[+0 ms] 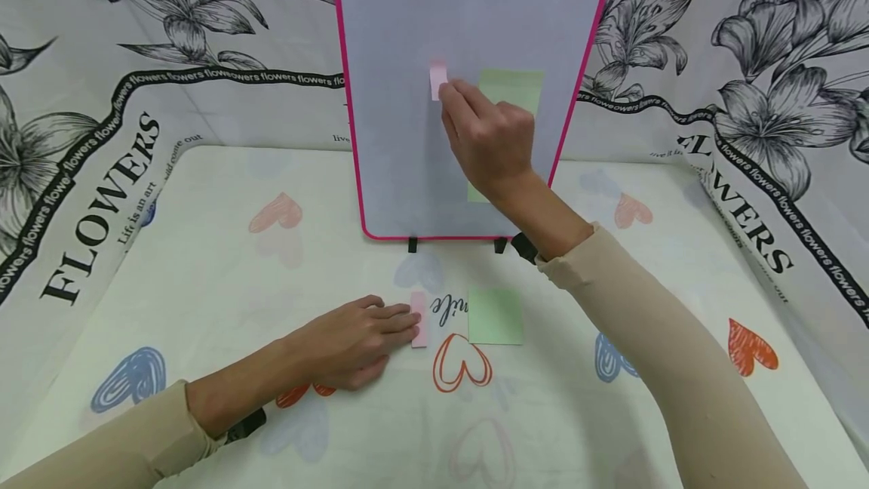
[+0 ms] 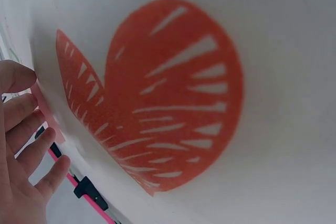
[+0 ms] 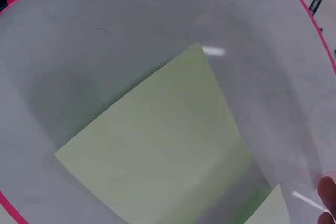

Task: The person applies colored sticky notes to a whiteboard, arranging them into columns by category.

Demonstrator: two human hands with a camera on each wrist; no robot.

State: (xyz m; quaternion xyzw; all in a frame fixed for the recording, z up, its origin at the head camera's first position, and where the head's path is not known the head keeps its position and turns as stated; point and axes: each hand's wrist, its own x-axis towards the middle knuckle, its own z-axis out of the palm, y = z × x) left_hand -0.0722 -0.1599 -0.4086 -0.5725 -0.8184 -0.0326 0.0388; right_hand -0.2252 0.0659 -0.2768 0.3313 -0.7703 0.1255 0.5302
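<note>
right hand (image 1: 487, 136): fingertips pinch pink note (image 1: 437, 81) against whiteboard (image 1: 407, 172), left of green note (image 1: 512, 89) | left hand (image 1: 353, 338): fingers straight, together, pressing pink pad (image 1: 419, 319) on table (image 1: 204, 262) | green pad (image 1: 495, 316) just right

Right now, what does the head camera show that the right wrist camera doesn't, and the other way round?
Only the head view shows both hands: the right hand holding a small pink note at the whiteboard, and the left hand resting on a pink pad beside a green pad. Only the right wrist view shows the green note close up. Both show the whiteboard and that green note.
</note>
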